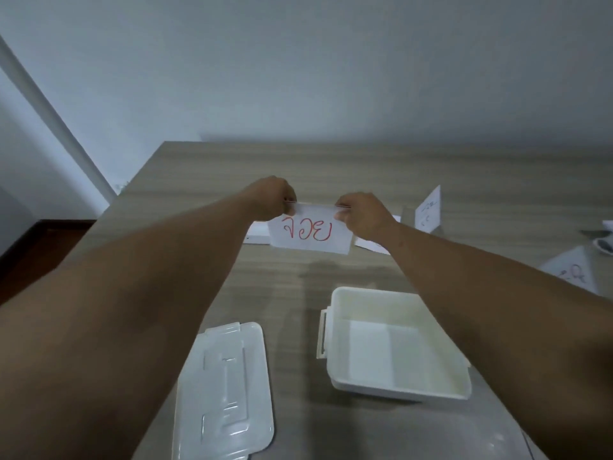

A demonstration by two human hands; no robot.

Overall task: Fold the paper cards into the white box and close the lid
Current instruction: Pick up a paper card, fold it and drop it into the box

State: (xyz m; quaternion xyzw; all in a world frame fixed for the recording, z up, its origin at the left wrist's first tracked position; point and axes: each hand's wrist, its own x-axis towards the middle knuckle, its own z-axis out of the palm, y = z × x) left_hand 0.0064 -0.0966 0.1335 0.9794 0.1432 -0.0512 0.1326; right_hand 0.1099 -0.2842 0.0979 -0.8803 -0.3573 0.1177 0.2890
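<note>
Now both hands, left hand (272, 197) and right hand (360, 210), pinch the red-lettered card (310, 235) by its top corners; uneven pulling could skew the crease.

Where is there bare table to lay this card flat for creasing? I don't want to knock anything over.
The widest bare patch lies between the held card and the far rim of the white box. A narrower strip runs between box and lid. The far table beyond both hands is bare too. The right side is crowded with other cards.
</note>
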